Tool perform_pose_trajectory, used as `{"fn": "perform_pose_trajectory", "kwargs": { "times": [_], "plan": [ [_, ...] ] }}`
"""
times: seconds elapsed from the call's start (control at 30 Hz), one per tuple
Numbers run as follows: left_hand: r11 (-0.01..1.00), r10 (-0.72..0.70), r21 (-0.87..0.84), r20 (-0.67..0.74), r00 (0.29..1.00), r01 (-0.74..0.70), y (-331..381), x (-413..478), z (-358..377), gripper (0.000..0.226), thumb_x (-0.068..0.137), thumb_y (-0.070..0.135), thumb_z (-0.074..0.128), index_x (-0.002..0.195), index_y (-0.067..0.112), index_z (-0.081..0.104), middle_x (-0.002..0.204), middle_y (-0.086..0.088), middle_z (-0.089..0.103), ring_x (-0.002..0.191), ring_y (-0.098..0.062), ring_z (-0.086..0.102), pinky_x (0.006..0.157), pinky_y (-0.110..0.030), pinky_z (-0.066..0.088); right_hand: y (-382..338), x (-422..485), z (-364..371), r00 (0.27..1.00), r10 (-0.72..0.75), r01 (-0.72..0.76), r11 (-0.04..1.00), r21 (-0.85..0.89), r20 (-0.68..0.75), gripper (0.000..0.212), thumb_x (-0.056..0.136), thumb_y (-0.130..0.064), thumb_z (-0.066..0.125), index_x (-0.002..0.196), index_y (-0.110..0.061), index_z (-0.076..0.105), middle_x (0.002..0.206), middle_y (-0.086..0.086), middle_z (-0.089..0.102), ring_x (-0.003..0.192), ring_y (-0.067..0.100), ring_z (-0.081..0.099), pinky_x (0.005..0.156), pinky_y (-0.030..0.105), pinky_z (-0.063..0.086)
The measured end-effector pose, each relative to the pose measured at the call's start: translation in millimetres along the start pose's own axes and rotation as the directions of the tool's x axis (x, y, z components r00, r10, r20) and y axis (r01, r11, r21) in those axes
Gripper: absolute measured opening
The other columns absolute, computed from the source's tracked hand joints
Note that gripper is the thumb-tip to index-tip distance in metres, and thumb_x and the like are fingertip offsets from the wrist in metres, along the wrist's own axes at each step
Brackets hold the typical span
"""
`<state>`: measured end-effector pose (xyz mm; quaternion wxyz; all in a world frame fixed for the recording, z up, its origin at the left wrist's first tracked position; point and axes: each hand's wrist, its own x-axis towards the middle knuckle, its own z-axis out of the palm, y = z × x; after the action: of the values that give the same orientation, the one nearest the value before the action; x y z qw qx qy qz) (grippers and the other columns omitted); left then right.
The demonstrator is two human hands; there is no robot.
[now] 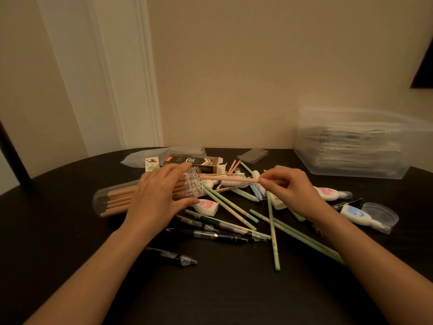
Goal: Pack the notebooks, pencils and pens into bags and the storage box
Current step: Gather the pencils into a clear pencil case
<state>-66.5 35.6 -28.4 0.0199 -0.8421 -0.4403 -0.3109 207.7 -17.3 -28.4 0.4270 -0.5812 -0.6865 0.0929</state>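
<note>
My left hand grasps the clear tube at centre-left, which lies full of tan pencils. My right hand pinches a loose pencil at its mouth. The storage box, upper right, holds blurred bags. Green pencils and pens clutter the centre.

Forearms reach forward, left hand palm-down, fingers curved, right hand pinching thumb to fingertips.

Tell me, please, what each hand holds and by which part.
The right hand pinches a tan pencil by one end; the left hand holds the clear tube near its open mouth.
</note>
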Motion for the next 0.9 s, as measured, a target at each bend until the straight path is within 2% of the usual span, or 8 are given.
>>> {"fn": "perform_pose_trajectory", "kwargs": {
  "times": [0.13, 0.33, 0.47, 0.6, 0.67, 0.77, 0.9],
  "plan": [
    [1.0, 0.009, 0.005, -0.005, 1.0, -0.009, -0.1, 0.1, 0.3, 0.075, 0.074, 0.046, 0.071, 0.139, 0.025, 0.041, 0.137, 0.0, 0.049, 0.126, -0.021, 0.043, 0.107, -0.04, 0.028, -8.8, 0.2, 3.5, 0.999, -0.046, 0.047, 0.997, -0.058, 0.018, 0.015, 0.089, -0.021, 0.061, 0.098, -0.031, 0.067, 0.083, -0.012, 0.06, 0.077, 0.006, 0.057, 0.07, 0.026, 0.05],
    [1.0, -0.017, 0.024, -0.026, 1.0, 0.018, -2.4, -0.1, -5.4, 0.078, 0.073, 0.042, 0.073, 0.141, 0.024, 0.039, 0.138, -0.002, 0.048, 0.128, -0.023, 0.041, 0.109, -0.041, 0.026, -23.7, 1.9, -2.0, 0.996, -0.077, 0.083, 0.985, -0.149, 0.043, 0.021, 0.091, -0.015, 0.058, 0.109, -0.019, 0.069, 0.087, -0.014, 0.058, 0.079, 0.005, 0.056, 0.068, 0.016, 0.045],
    [1.0, 0.004, 0.027, -0.009, 1.0, -0.003, -3.2, -0.1, -6.8, 0.077, 0.074, 0.042, 0.073, 0.141, 0.027, 0.038, 0.139, -0.001, 0.047, 0.129, -0.021, 0.04, 0.109, -0.04, 0.025, -27.8, 1.9, -6.9, 0.997, -0.072, 0.076, 0.986, -0.148, 0.028, 0.02, 0.091, -0.012, 0.058, 0.106, -0.02, 0.069, 0.09, -0.011, 0.057, 0.083, 0.004, 0.055, 0.069, 0.014, 0.044],
    [0.998, 0.053, 0.015, 0.017, 0.998, -0.054, -2.7, 0.0, -4.9, 0.076, 0.072, 0.043, 0.074, 0.138, 0.026, 0.042, 0.136, -0.001, 0.051, 0.127, -0.022, 0.043, 0.107, -0.039, 0.026, -33.3, 0.1, -1.9, 0.996, -0.081, 0.085, 0.985, -0.149, 0.036, 0.021, 0.09, -0.017, 0.059, 0.106, -0.027, 0.068, 0.09, -0.015, 0.057, 0.087, 0.007, 0.056, 0.077, 0.028, 0.05],
    [0.997, 0.076, 0.022, 0.019, 0.997, -0.076, -1.7, 0.2, -3.1, 0.075, 0.071, 0.042, 0.075, 0.137, 0.024, 0.045, 0.134, -0.001, 0.052, 0.125, -0.023, 0.045, 0.105, -0.038, 0.026, -39.8, -1.2, 3.6, 0.995, -0.087, 0.093, 0.984, -0.151, 0.049, 0.021, 0.09, -0.019, 0.059, 0.106, -0.028, 0.067, 0.089, -0.018, 0.056, 0.086, 0.002, 0.055, 0.076, 0.019, 0.048],
    [0.995, 0.1, 0.022, 0.021, 0.995, -0.1, 0.9, 0.1, -1.9, 0.076, 0.07, 0.041, 0.076, 0.137, 0.024, 0.045, 0.133, 0.0, 0.053, 0.124, -0.023, 0.046, 0.102, -0.034, 0.024, -54.1, -4.0, 16.7, 0.991, -0.121, 0.126, 0.987, -0.097, 0.053, 0.022, 0.093, -0.013, 0.055, 0.11, -0.023, 0.064, 0.092, -0.02, 0.053, 0.087, -0.008, 0.052, 0.074, 0.006, 0.042],
    [0.995, 0.096, -0.008, 0.025, 0.995, -0.096, 2.6, -0.3, -2.6, 0.075, 0.072, 0.042, 0.074, 0.138, 0.027, 0.042, 0.135, 0.002, 0.051, 0.126, -0.019, 0.044, 0.105, -0.033, 0.023, -69.8, -6.0, 34.5, 0.991, -0.124, 0.118, 0.985, 0.123, 0.042, 0.026, 0.093, -0.005, 0.053, 0.1, -0.03, 0.056, 0.099, -0.009, 0.054, 0.083, 0.002, 0.06, 0.077, 0.014, 0.05]
  ]
}}
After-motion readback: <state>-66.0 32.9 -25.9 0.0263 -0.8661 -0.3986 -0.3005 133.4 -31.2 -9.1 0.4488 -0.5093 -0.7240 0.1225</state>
